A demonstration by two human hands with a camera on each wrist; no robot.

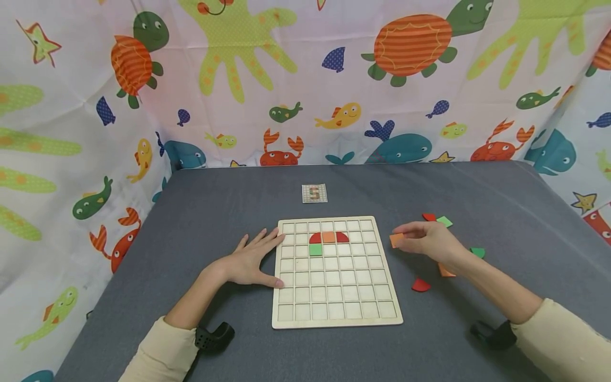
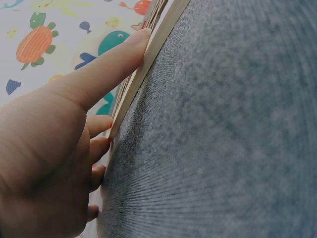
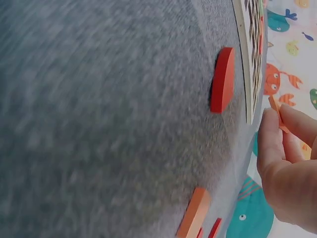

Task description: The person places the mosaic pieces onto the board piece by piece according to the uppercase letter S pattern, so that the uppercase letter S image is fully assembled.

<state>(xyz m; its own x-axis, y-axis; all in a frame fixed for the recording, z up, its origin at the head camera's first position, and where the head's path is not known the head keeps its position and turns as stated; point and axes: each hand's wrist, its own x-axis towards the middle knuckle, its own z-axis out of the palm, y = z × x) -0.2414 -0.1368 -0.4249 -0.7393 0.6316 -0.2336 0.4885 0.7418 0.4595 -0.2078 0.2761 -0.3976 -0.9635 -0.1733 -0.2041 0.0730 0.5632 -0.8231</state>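
A pale wooden grid board (image 1: 334, 290) lies on the grey table. In its upper rows sit two red quarter-round tiles (image 1: 315, 238), an orange square tile (image 1: 328, 237) between them, and a green square tile (image 1: 315, 249) below the left red one. My left hand (image 1: 250, 260) rests on the board's left edge, fingers spread and thumb on the rim, as the left wrist view also shows. Just right of the board, my right hand (image 1: 427, 241) pinches another orange square tile (image 1: 396, 240) between thumb and fingers, raised above the table.
Around the right hand and forearm lie loose tiles: a red quarter-round (image 1: 421, 285), an orange piece (image 1: 446, 271), a green piece (image 1: 478, 252), a light green piece (image 1: 444, 221) and another red one (image 1: 429, 217). Behind the board lies a small pattern card (image 1: 314, 193). A printed cloth hangs beyond the table.
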